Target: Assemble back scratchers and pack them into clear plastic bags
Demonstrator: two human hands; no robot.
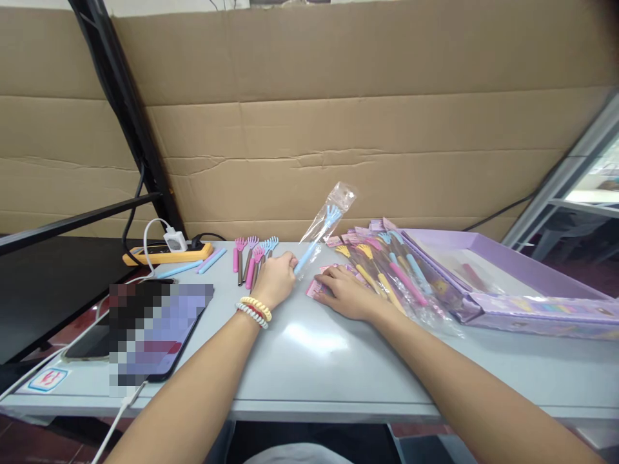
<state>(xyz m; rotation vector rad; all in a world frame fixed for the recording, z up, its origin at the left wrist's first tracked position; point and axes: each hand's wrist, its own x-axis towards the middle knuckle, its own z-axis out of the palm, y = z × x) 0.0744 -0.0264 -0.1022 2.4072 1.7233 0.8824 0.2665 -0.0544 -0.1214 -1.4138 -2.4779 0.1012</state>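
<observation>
My left hand (275, 278) is closed round the lower end of a blue claw-headed stick in a clear plastic sleeve (323, 227), which points up and to the right. My right hand (345, 293) lies flat with fingers spread on a small pink card (314, 288) on the grey table (309, 361). Just right of that hand lies a pile of packed sticks (387, 270) in yellow, pink and blue. Left of my left hand lie several unpacked sticks (251, 258) with pink and blue claw heads.
A purple tray (483, 283) sits at the right of the table. A yellow power strip (167, 253) with a white charger stands at the back left, a phone (159, 322) on a cable at the front left. A cardboard wall (338, 129) closes the back.
</observation>
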